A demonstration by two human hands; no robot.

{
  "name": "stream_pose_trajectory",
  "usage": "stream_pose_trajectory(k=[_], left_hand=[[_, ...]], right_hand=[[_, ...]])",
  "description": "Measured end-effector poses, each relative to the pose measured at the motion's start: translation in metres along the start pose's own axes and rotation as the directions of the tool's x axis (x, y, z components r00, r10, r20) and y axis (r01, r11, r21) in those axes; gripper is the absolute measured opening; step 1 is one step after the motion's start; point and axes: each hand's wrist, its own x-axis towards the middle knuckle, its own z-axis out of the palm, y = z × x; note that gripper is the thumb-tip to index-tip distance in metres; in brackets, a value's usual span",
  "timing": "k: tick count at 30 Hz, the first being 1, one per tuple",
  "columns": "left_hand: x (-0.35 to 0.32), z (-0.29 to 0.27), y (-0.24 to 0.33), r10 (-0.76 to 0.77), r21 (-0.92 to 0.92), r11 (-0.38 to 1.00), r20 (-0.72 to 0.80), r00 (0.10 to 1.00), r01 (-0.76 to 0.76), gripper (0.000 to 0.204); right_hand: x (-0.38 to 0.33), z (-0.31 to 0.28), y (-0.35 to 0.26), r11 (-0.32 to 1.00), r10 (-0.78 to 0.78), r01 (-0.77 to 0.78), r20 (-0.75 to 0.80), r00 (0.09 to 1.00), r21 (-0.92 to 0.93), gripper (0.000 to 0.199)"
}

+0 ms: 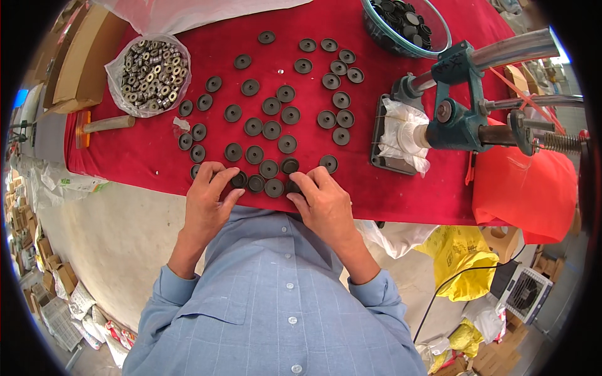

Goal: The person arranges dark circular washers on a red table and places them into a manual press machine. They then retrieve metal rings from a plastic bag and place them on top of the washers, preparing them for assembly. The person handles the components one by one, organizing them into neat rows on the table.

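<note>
Many round black plastic discs, each with a raised rim and a small centre hub, lie spread over the red tablecloth (376, 194). At the near edge, my left hand (208, 199) pinches a black disc (239, 180) between thumb and fingers. My right hand (327, 205) has its thumb and index finger closed on another black disc (292, 187), partly hidden by the fingertips. Between the hands sit a flat disc (274, 188) and a darker one (256, 183). Just above the right fingertips lies a thicker-looking disc (290, 165), possibly two stacked.
A bag-lined container of metal bearings (153, 75) stands far left, near a wooden-handled hammer (110, 124) and a cardboard box (84, 53). At the right is a green hand press (454, 116). A clear tub (433, 50) holds more black parts. Red cloth (523, 188) hangs beside the press.
</note>
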Motion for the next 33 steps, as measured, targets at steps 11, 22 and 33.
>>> stream_pose_trajectory(k=[11, 22, 33], left_hand=[[-0.007, 0.01, 0.009, -0.088, -0.258, 0.963, -0.014, 0.996, 0.081, 0.05], [-0.008, 0.031, 0.004, 0.217, 0.043, 0.975, -0.015, 0.976, -0.216, 0.048], [-0.002, 0.017, 0.021, -0.072, -0.349, 0.936, -0.031, 0.997, 0.057, 0.041]], right_hand=[[0.023, 0.002, 0.003, 0.994, -0.006, 0.017, -0.101, 0.995, 0.106, 0.035], [0.034, 0.01, -0.004, 0.997, -0.038, 0.04, 0.037, 0.999, -0.064, 0.032], [0.026, 0.018, 0.001, 1.0, -0.02, 0.021, -0.079, 0.997, 0.02, 0.033]])
